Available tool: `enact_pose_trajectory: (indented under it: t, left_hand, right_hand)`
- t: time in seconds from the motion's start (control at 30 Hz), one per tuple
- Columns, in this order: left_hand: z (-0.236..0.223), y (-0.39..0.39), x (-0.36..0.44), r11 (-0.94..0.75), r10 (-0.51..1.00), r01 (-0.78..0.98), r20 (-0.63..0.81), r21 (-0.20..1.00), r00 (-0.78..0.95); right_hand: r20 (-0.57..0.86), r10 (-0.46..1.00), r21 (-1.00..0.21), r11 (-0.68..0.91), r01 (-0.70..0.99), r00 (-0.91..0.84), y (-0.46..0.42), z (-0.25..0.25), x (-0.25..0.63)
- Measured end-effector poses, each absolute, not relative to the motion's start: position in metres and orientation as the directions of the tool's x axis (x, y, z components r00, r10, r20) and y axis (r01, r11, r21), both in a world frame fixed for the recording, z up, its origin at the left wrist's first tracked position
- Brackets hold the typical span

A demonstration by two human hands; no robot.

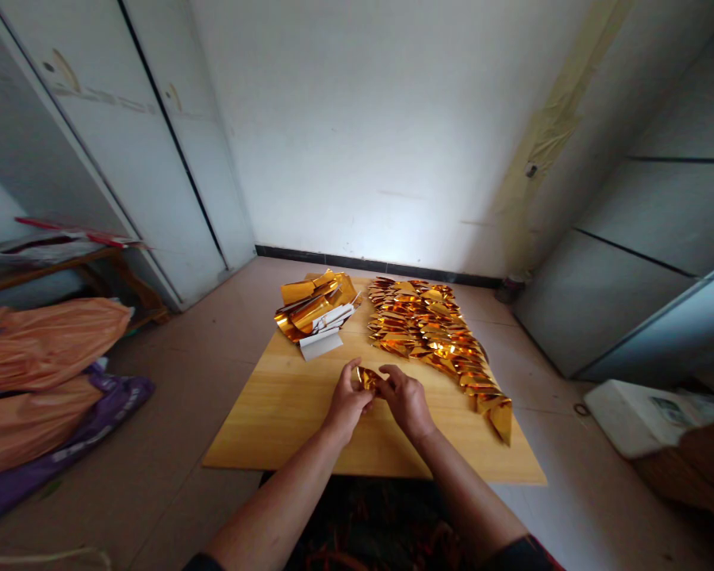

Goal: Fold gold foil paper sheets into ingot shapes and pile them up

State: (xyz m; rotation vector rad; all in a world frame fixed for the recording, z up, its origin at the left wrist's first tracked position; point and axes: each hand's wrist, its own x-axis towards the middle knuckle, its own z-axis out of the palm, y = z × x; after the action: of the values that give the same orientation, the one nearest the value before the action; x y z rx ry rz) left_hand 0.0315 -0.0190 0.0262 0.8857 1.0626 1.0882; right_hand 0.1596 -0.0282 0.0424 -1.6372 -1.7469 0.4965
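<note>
A small sheet of shiny gold foil paper [369, 379], partly curled, is held between my two hands above the wooden board. My left hand [348, 396] pinches its left side with thumb and fingers. On its right side, the fingers of my right hand [408, 398] are closed on it too. Beyond my left hand lies a loose pile of gold foil sheets [309, 305], some showing a white back [321, 344]. Rows of folded gold foil pieces [420, 317] cover the board's far right and trail toward its near right corner.
The wooden board [262, 428] sits low in front of me. A white wall [362, 159] rises behind it, with grey cabinets [155, 119] at left. Orange and purple bags [47, 341] lie at left. A white box [636, 416] and a grey refrigerator-like cabinet [619, 262] stand at right.
</note>
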Motion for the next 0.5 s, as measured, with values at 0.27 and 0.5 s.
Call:
enact_pose_trajectory:
  t: [0.27,0.5]
  left_hand:
    - [0.0306,-0.0188,0.0277,0.197,0.972,-0.272,-0.152,0.942,0.178]
    - [0.0306,-0.0164,0.0244,0.175,0.973,-0.22,-0.135,0.96,0.185]
  right_hand:
    - [0.196,0.979,-0.698,0.105,0.709,0.049,-0.0275,0.0439,0.1594]
    - [0.169,0.982,-0.72,0.064,0.691,0.086,-0.0246,0.0423,0.1611]
